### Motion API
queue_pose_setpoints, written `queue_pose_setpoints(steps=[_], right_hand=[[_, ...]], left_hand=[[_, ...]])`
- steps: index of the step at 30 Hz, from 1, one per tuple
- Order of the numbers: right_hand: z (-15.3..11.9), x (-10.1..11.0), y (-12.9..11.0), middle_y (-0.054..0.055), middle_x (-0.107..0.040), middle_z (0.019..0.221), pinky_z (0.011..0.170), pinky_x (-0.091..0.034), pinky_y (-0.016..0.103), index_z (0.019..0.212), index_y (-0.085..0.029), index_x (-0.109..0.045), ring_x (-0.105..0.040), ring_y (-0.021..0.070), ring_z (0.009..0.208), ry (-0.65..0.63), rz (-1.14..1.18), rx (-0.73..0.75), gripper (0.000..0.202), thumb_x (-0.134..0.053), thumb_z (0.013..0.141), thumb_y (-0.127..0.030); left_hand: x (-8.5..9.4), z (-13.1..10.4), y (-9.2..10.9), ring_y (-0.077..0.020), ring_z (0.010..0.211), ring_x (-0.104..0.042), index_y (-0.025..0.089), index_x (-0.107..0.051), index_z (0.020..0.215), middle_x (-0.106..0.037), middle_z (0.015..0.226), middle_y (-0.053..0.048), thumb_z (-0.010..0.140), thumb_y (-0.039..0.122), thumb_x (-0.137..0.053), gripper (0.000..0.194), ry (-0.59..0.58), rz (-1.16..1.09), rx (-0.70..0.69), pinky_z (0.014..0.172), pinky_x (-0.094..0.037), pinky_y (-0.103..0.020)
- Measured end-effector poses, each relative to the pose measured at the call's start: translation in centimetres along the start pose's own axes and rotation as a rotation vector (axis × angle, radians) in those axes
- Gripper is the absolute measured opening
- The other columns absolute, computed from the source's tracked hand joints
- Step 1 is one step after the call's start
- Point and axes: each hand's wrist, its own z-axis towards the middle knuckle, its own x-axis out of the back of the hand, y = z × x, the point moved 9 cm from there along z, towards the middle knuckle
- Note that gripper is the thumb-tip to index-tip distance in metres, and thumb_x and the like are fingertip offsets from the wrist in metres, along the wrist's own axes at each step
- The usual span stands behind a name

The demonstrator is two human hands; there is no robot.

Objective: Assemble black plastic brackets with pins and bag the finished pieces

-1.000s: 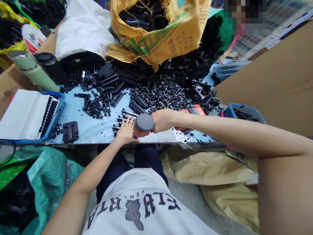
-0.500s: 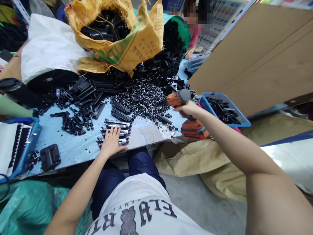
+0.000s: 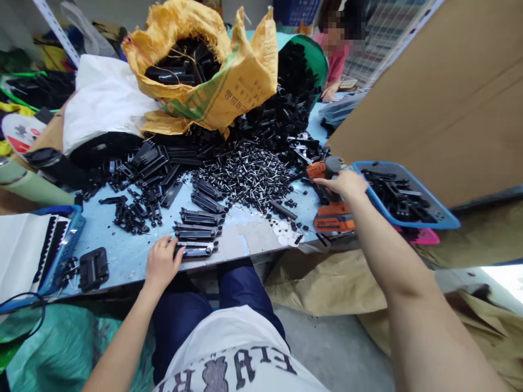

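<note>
My left hand (image 3: 162, 261) is at the table's front edge, thumb and fingers closed around the left end of the nearest long black plastic part (image 3: 198, 252). That part lies in a row of similar parts (image 3: 199, 232), side by side, some with shiny metal strips. On the right, my right hand (image 3: 347, 184) is around the handle of an orange and black cordless drill (image 3: 333, 218), its thumb stretched forward. The drill is upright at the table's right side, its battery low near the tabletop. Part of its handle is hidden by the hand.
A heap of small screws or pins (image 3: 253, 171) covers the middle. Behind it stands a yellow sack (image 3: 245, 81) of black parts. Blue baskets (image 3: 445, 220) flank the table, and a black tray-like piece (image 3: 93, 268) lies left. Another person (image 3: 333, 62) sits beyond.
My left hand has moved from on top of the row to the left end of its nearest part. My right hand has lowered the drill toward the tabletop, farther right.
</note>
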Motion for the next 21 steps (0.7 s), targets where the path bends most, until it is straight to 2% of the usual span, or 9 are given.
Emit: queue_pose_setpoints(steps=[2, 4, 7, 8, 11, 14, 16, 18, 21], right_hand=[[-1.5, 1.8, -3.8, 0.026, -0.055, 0.109, 0.086, -0.036, 0.043, 0.107, -0.003, -0.06, -0.047, 0.0327, 0.106, 0.164, -0.01, 0.122, 0.06, -0.053, 0.08, -0.056], [-4.5, 1.0, -10.8, 0.02, -0.056, 0.111, 0.09, -0.035, 0.04, 0.111, -0.009, -0.059, -0.047, 0.0281, 0.108, 0.168, 0.092, 0.385, 0.049, -0.041, 0.089, -0.049], [-11.4, -4.3, -23.6, 0.012, -0.058, 0.113, 0.092, -0.037, 0.032, 0.111, -0.015, -0.059, -0.049, 0.0221, 0.107, -0.11, 0.193, 0.822, 0.037, -0.042, 0.09, -0.041], [-13.6, -6.3, -27.1, 0.011, -0.057, 0.115, 0.092, -0.037, 0.03, 0.112, -0.016, -0.058, -0.049, 0.0217, 0.109, -0.2, 0.184, 0.906, 0.035, -0.046, 0.089, -0.038], [-16.8, -10.7, -34.1, 0.016, -0.055, 0.119, 0.09, -0.038, 0.029, 0.118, -0.011, -0.055, -0.049, 0.0223, 0.111, -0.362, 0.113, 0.941, 0.035, -0.048, 0.085, -0.022], [-16.6, -12.0, -37.2, 0.016, -0.059, 0.115, 0.088, -0.038, 0.027, 0.12, -0.008, -0.053, -0.053, 0.0204, 0.106, -0.421, 0.092, 0.949, 0.04, -0.051, 0.081, -0.015], [-15.5, -11.8, -37.8, 0.013, -0.06, 0.115, 0.088, -0.039, 0.025, 0.121, -0.009, -0.053, -0.055, 0.0187, 0.104, -0.453, 0.09, 0.973, 0.043, -0.055, 0.079, -0.017], [-14.9, -11.6, -38.0, 0.009, -0.062, 0.112, 0.086, -0.04, 0.023, 0.121, -0.012, -0.054, -0.057, 0.0174, 0.1, -0.5, 0.085, 1.012, 0.047, -0.06, 0.076, -0.024], [-15.6, -13.0, -37.5, 0.01, -0.061, 0.114, 0.086, -0.043, 0.024, 0.128, -0.013, -0.049, -0.058, 0.0188, 0.099, -0.73, 0.082, 1.002, 0.074, -0.073, 0.063, -0.04]], left_hand=[[0.2, -1.2, -2.0, -0.0292, 0.099, -0.057, 0.016, -0.062, 0.099, -0.063, 0.1, -0.015, 0.09, 0.04, -0.037, 0.036, 0.01, -0.024, 0.072, 0.087, -0.044, -0.044], [-0.2, -1.7, -2.9, -0.0267, 0.091, -0.058, 0.017, -0.061, 0.095, -0.064, 0.093, -0.013, 0.09, 0.038, -0.035, 0.034, -0.004, -0.09, 0.085, 0.084, -0.046, -0.04], [-0.4, -1.7, -3.3, -0.0261, 0.09, -0.058, 0.017, -0.06, 0.093, -0.063, 0.089, -0.012, 0.09, 0.036, -0.035, 0.032, 0.012, -0.156, 0.146, 0.083, -0.047, -0.039], [-0.2, -1.6, -3.2, -0.0267, 0.091, -0.058, 0.017, -0.06, 0.092, -0.063, 0.089, -0.012, 0.09, 0.035, -0.036, 0.03, 0.028, -0.168, 0.176, 0.084, -0.046, -0.04], [1.1, -2.3, -2.5, -0.0288, 0.1, -0.055, 0.018, -0.059, 0.096, -0.061, 0.097, -0.014, 0.088, 0.036, -0.041, 0.027, 0.129, -0.26, 0.296, 0.091, -0.043, -0.044], [0.3, -4.5, -1.9, -0.0263, 0.09, -0.06, 0.019, -0.057, 0.099, -0.061, 0.094, -0.011, 0.083, 0.04, -0.053, 0.026, 0.138, -0.613, 0.542, 0.085, -0.047, -0.043], [-2.3, -6.1, -0.9, -0.0225, 0.078, -0.063, 0.019, -0.055, 0.099, -0.062, 0.087, -0.008, 0.078, 0.039, -0.061, 0.03, 0.031, -1.038, 0.771, 0.076, -0.052, -0.039], [-4.9, -7.1, 1.0, -0.0212, 0.079, -0.066, 0.019, -0.054, 0.098, -0.063, 0.089, -0.009, 0.075, 0.038, -0.066, 0.032, -0.085, -1.488, 0.978, 0.076, -0.053, -0.037], [-6.3, -6.7, 2.8, -0.022, 0.092, -0.065, 0.015, -0.056, 0.089, -0.063, 0.094, -0.013, 0.074, 0.04, -0.069, 0.032, -0.109, -1.85, 1.198, 0.084, -0.051, -0.035]])
